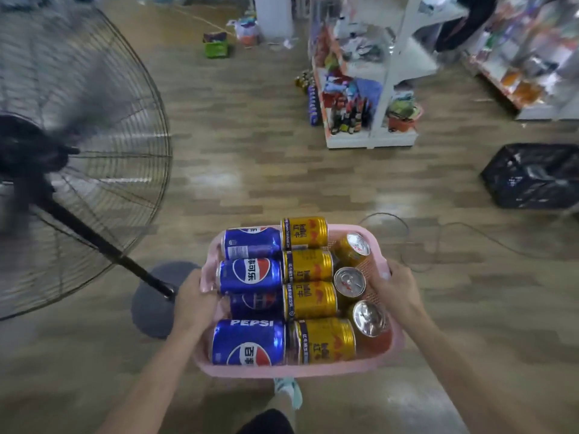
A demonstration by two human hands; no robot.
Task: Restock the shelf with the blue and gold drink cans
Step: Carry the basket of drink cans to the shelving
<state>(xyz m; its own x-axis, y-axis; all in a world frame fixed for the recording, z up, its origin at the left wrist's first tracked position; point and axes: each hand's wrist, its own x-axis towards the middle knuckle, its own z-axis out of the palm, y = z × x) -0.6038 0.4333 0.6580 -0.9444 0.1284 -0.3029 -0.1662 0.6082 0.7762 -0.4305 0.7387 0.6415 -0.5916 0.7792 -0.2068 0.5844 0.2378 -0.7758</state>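
On the shop floor, well apart from the shelf unit point(369, 140), the left hand point(194, 299) and right hand point(394, 286) each grip a side rim of the pink basket point(291, 371). The blue Pepsi cans point(250, 275) and gold cans point(308, 266) all lie inside it (none looks shelved yet), so the restocking itself remains.

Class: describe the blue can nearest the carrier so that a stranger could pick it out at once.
Start at the pink basket carried low in the view. In its left column of blue cans, take the nearest can. It alone shows PEPSI in white letters.
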